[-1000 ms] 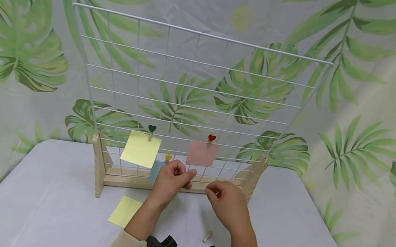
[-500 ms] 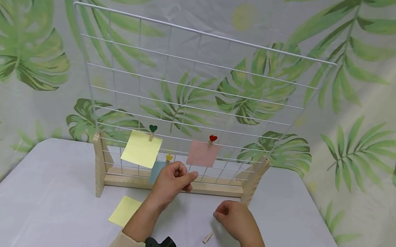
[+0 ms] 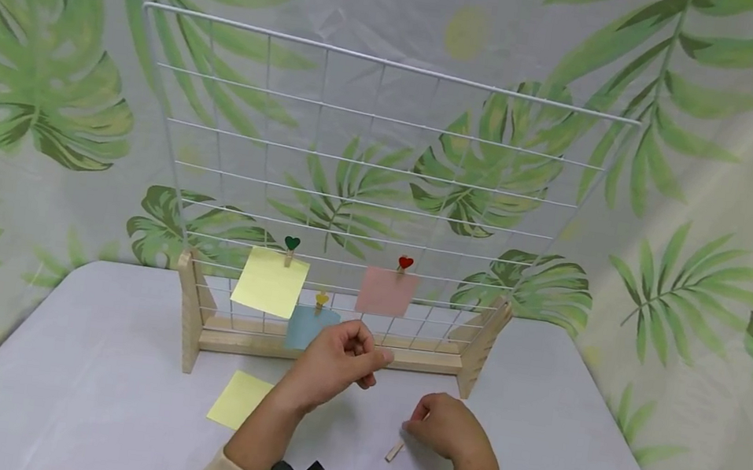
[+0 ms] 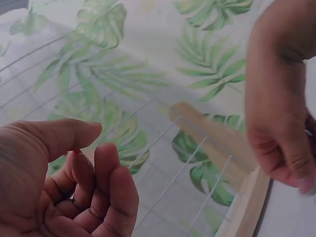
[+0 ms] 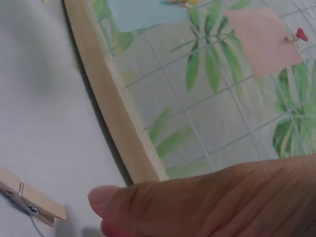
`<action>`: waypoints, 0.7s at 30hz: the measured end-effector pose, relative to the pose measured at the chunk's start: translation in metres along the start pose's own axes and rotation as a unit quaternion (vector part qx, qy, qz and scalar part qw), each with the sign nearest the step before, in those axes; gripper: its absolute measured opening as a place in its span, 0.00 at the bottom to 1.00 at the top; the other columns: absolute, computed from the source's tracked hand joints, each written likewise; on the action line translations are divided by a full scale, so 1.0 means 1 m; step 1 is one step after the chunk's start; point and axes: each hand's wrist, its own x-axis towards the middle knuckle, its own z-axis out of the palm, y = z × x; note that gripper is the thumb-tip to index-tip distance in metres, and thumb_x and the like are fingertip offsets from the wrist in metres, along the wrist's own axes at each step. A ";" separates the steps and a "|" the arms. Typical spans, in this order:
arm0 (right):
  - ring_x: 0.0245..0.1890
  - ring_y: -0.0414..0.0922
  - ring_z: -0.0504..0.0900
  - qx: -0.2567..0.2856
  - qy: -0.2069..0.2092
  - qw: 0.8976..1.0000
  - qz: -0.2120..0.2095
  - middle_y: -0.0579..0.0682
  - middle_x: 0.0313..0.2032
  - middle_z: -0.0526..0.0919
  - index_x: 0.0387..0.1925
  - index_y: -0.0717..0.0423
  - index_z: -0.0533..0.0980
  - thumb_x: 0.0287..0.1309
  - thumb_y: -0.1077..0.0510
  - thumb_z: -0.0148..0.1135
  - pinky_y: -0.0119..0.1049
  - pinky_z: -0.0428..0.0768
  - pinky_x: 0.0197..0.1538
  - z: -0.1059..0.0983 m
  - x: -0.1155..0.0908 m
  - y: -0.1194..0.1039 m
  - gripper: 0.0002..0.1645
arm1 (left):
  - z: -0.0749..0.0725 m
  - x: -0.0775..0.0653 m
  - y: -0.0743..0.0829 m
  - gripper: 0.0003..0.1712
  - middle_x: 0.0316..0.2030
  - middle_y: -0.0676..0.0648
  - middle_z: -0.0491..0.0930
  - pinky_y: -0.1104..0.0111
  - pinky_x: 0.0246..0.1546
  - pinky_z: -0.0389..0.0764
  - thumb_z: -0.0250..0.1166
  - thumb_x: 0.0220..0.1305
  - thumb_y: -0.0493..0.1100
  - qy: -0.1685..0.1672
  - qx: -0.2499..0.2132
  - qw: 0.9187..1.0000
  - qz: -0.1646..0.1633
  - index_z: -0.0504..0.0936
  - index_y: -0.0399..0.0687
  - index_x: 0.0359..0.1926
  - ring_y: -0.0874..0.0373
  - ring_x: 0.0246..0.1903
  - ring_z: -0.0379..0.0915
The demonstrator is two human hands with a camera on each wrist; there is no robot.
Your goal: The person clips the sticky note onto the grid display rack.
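My left hand [image 3: 338, 365] hovers in front of the wire grid, fingers loosely curled. In the left wrist view a gap shows between thumb and fingers, with nothing held. My right hand [image 3: 451, 429] is low over the table, its fingertips just above a small wooden clothespin [image 3: 394, 451]. The right wrist view shows this clothespin [image 5: 32, 197] lying on the cloth, apart from my thumb [image 5: 148, 207]; the other fingers are mostly hidden. A blue note [image 3: 309, 328] hangs from a yellow-heart clothespin [image 3: 321, 301] just behind my left hand.
The white grid [image 3: 378, 116] stands on a wooden base [image 3: 417, 361]. A yellow note [image 3: 270, 281] with a green-heart clip [image 3: 292, 244] and a pink note [image 3: 386, 292] with a red-heart clip [image 3: 404, 263] hang there. Another yellow note [image 3: 239, 399] lies beside my left forearm.
My right hand has moved down and away from the grid toward the clothespin on the table. My left hand has shifted slightly right and down, uncovering more of the blue note.
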 end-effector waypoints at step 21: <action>0.21 0.42 0.69 0.020 -0.014 0.999 0.025 0.44 0.15 0.70 0.15 0.52 0.74 0.56 0.49 0.72 0.34 0.64 0.25 -0.001 -0.001 0.010 0.22 | -0.051 -0.071 -0.032 0.13 0.29 0.56 0.79 0.69 0.25 0.73 0.72 0.62 0.53 -0.052 0.320 0.944 -0.062 0.82 0.51 0.39 0.64 0.24 0.72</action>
